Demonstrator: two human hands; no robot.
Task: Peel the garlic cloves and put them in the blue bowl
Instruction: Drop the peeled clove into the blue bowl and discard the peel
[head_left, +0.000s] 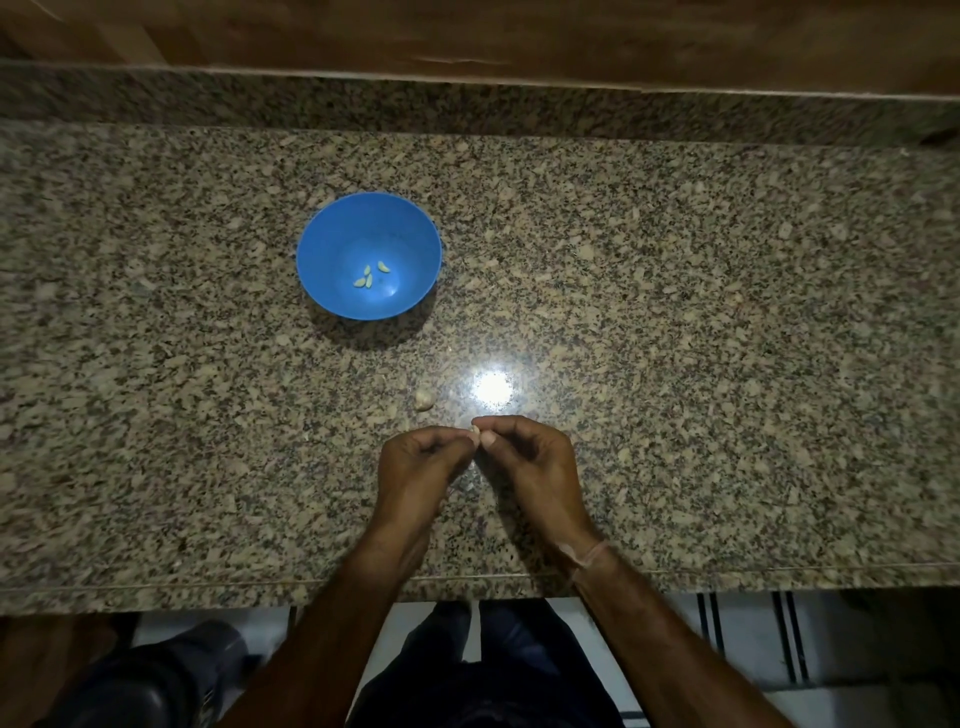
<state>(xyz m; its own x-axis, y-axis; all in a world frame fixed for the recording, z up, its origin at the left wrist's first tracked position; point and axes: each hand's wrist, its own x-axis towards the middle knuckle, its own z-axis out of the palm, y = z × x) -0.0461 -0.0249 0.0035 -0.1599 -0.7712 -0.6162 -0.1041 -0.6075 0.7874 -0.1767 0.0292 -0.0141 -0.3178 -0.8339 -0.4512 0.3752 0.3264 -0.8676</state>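
Head view showed the left hand (415, 460) and right hand (527, 457) meeting near the front edge of the granite counter (675, 312), their curled fingertips pinching one garlic clove (474, 429). Another clove (424, 399) lay just beyond them. Farther back and leftward, the blue bowl (332, 244) held a few peeled cloves (370, 274).

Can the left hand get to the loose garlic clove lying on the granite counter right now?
Probably not yet: the left hand and right hand both pinch a small pale garlic clove. The loose unpeeled clove lies just ahead on the speckled granite counter, nothing between, so once freed, likely yes.
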